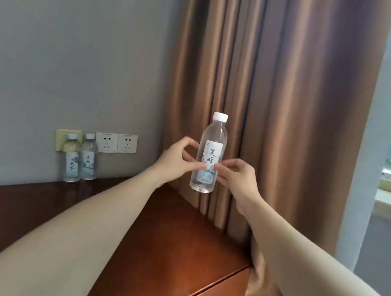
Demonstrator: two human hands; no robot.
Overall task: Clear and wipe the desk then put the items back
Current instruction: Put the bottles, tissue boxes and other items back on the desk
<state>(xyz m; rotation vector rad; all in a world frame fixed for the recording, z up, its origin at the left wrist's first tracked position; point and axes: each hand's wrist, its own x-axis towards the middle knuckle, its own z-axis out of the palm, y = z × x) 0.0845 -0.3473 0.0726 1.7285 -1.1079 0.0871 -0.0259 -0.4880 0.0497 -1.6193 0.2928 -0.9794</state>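
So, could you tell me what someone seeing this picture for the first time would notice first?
The eye goes first to the clear water bottle, held upright mid-frame before the brown curtain, with the left hand and right hand pinching it at the label. Next come a second bottle and a third bottle, side by side at the back of the wooden desk, in front of the wall sockets.

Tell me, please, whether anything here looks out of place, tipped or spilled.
Nothing stands out. Two capped bottles stand upright by the wall sockets; the left hand and right hand hold a third bottle upright, capped. The desk shows no spill.
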